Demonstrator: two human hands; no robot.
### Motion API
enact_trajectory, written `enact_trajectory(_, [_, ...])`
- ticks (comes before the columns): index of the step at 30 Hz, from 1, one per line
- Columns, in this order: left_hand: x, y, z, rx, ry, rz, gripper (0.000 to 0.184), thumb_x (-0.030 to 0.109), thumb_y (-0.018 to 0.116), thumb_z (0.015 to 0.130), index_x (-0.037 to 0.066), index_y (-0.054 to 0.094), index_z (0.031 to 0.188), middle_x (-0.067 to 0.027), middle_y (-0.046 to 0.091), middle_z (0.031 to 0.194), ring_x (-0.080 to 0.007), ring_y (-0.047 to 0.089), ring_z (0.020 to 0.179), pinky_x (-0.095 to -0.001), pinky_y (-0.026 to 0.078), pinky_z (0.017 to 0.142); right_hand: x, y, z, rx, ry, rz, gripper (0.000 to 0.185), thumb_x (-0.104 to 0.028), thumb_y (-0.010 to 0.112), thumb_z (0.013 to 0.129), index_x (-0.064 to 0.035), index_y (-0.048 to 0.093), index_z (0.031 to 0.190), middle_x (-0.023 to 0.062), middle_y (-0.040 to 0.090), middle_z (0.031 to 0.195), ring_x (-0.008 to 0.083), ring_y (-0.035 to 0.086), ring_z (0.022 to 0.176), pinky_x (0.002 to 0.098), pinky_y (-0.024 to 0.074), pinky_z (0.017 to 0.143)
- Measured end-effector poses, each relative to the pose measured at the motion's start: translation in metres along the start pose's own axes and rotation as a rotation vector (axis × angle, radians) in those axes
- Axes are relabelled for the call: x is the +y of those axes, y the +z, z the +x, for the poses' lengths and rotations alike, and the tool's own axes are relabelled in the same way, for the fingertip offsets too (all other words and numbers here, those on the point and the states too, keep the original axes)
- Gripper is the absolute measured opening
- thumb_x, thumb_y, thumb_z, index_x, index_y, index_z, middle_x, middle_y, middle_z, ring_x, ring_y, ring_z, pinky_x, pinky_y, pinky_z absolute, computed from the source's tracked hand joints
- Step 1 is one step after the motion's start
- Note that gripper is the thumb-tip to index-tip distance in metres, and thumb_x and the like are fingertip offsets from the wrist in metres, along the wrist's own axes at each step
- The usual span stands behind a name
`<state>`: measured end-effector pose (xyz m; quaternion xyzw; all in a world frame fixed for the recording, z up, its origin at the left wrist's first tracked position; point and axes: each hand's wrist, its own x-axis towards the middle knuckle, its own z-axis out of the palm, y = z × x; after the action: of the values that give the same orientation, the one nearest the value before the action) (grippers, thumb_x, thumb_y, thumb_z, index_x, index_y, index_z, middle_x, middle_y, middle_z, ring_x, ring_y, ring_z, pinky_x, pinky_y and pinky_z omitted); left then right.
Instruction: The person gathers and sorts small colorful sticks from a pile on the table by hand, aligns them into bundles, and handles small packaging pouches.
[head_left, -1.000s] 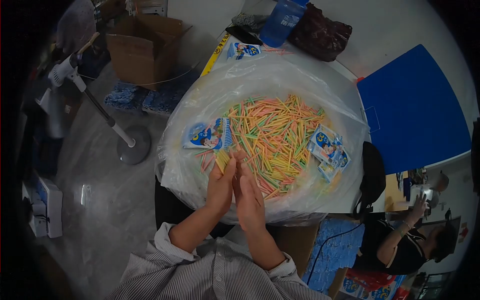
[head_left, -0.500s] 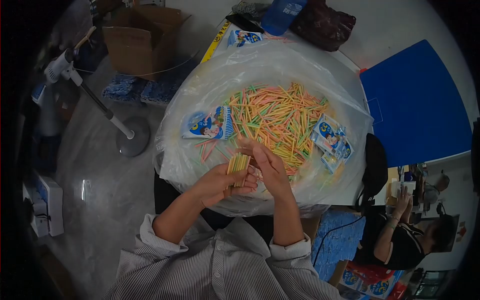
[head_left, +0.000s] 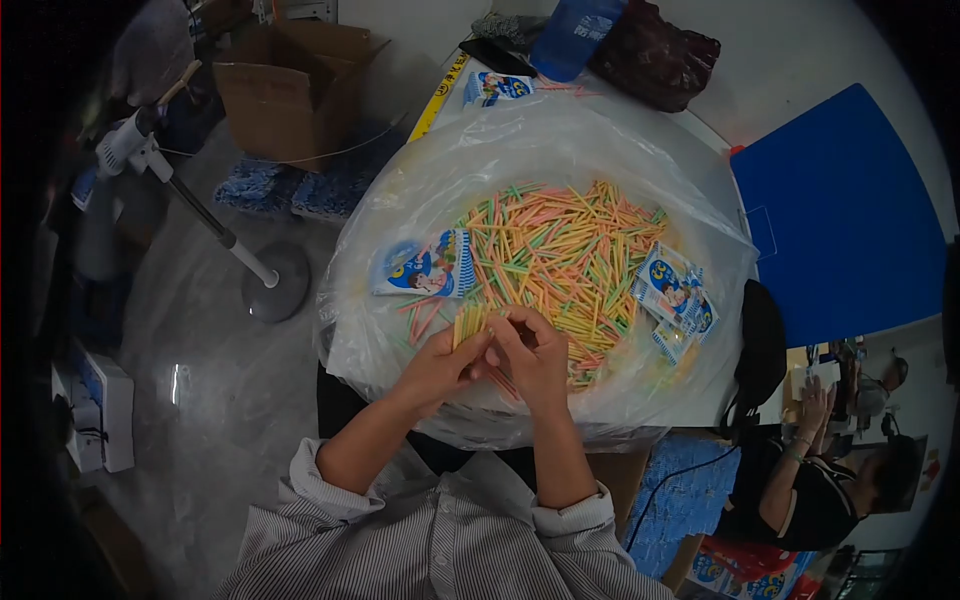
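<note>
My left hand [head_left: 432,372] is wrapped round a bundle of thin candy sticks [head_left: 470,325], mostly yellow and green, which stand up out of the fist. Pressed against the bundle's right side is my right hand [head_left: 535,362], its fingers curled and pinched at the sticks; its fingertips are partly hidden. Both hands are over the near edge of a large clear plastic bag [head_left: 390,335]. Inside lies a wide heap of loose pink, yellow, orange and green sticks [head_left: 560,260]. A blue and white printed packet [head_left: 430,265] rests left of the heap, and more packets [head_left: 672,285] lie right.
Behind the bag are another packet [head_left: 497,88], a blue container [head_left: 575,40] and a dark red bag [head_left: 655,55]. A blue panel [head_left: 840,215] and a black bag [head_left: 758,350] are at the right. A co-worker [head_left: 800,485] sits there. A stand [head_left: 275,282] is on the left floor.
My right hand has gone from open beside the bundle to curled and pinched against it. My left hand still holds the sticks. The view has shifted slightly.
</note>
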<state>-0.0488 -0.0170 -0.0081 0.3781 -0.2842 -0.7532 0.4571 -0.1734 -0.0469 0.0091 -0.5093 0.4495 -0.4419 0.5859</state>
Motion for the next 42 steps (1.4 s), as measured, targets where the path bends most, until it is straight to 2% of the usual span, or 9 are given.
enact_trajectory(9, [-0.006,-0.006,0.002,0.042,0.067,-0.069,0.015,0.023,0.044,0.087,0.009,0.05,0.087,0.0059,0.044,0.068,-0.0019,0.037,0.056,-0.0152,0.028,0.045,0.008,0.004,-0.003,-0.023,-0.151,0.034,0.008,-0.002,0.054,0.079,-0.0013,0.047,0.083,0.0005,0.05,0.065,0.0047,0.047,0.054,0.0169,0.0393,0.046])
enact_trajectory(12, [-0.01,-0.006,0.002,0.02,0.089,0.0,0.015,0.022,0.044,0.087,0.008,0.049,0.087,0.0058,0.043,0.068,-0.0018,0.037,0.056,-0.015,0.027,0.046,0.01,0.005,-0.005,-0.002,-0.069,0.239,0.013,-0.002,0.054,0.078,-0.0004,0.048,0.089,0.0006,0.049,0.065,0.0041,0.047,0.052,0.0167,0.0371,0.043])
enact_trajectory(18, [-0.014,-0.009,0.001,-0.014,0.119,0.105,0.015,0.021,0.043,0.088,0.007,0.048,0.087,0.0053,0.042,0.066,-0.002,0.036,0.056,-0.0154,0.028,0.047,-0.003,0.004,-0.001,-0.038,0.039,-0.012,0.016,-0.003,0.056,0.077,0.0013,0.053,0.092,0.0003,0.047,0.063,0.0029,0.044,0.047,0.0155,0.0318,0.038])
enact_trajectory(20, [-0.014,-0.009,0.001,-0.016,0.13,0.143,0.015,0.021,0.043,0.088,0.007,0.048,0.087,0.0052,0.042,0.066,-0.0021,0.036,0.056,-0.0156,0.028,0.047,-0.001,0.005,-0.002,-0.004,-0.034,-0.027,0.008,-0.003,0.054,0.078,0.0011,0.055,0.084,0.001,0.048,0.067,0.0031,0.044,0.049,0.016,0.033,0.039])
enact_trajectory(24, [-0.014,-0.006,0.002,0.029,0.137,0.024,0.015,0.021,0.042,0.088,0.007,0.049,0.085,0.0054,0.042,0.066,-0.0025,0.035,0.055,-0.0158,0.028,0.048,0.012,0.008,-0.003,0.042,-0.258,-0.115,0.007,-0.004,0.052,0.08,0.0,0.053,0.086,0.0017,0.05,0.074,0.0033,0.046,0.052,0.0161,0.035,0.041])
enact_trajectory(26, [-0.014,-0.007,0.001,0.021,0.133,-0.013,0.016,0.021,0.043,0.088,0.008,0.049,0.085,0.0055,0.041,0.066,-0.0026,0.034,0.055,-0.0158,0.028,0.048,0.016,0.007,-0.005,0.01,-0.16,-0.013,0.008,-0.005,0.051,0.081,-0.001,0.049,0.087,0.0016,0.05,0.078,0.0037,0.047,0.054,0.016,0.037,0.043])
enact_trajectory(30, [-0.018,-0.014,0.003,-0.011,0.093,-0.034,0.017,0.023,0.043,0.088,0.008,0.05,0.086,0.0056,0.041,0.066,-0.0027,0.034,0.056,-0.0157,0.028,0.047,0.015,0.004,-0.007,-0.019,-0.211,-0.054,0.009,-0.006,0.05,0.081,-0.0018,0.047,0.089,0.0006,0.049,0.078,0.0027,0.047,0.055,0.0147,0.0367,0.043])
enact_trajectory(35, [-0.02,-0.016,0.002,-0.051,0.065,-0.015,0.018,0.024,0.043,0.088,0.008,0.049,0.085,0.0055,0.04,0.066,-0.0026,0.034,0.055,-0.0157,0.027,0.046,0.007,0.004,-0.008,-0.058,-0.029,0.103,0.015,-0.008,0.052,0.081,-0.0005,0.051,0.094,-0.0014,0.048,0.072,-0.0001,0.042,0.051,0.0126,0.0324,0.041])
enact_trajectory(42, [-0.011,-0.012,-0.003,-0.083,0.072,0.119,0.017,0.024,0.041,0.088,0.008,0.047,0.085,0.0052,0.041,0.068,-0.0026,0.035,0.056,-0.016,0.028,0.047,0.002,0.006,-0.006,-0.019,-0.003,0.012,0.02,-0.009,0.054,0.079,-0.001,0.055,0.097,-0.001,0.049,0.069,-0.0002,0.04,0.047,0.0119,0.0308,0.039])
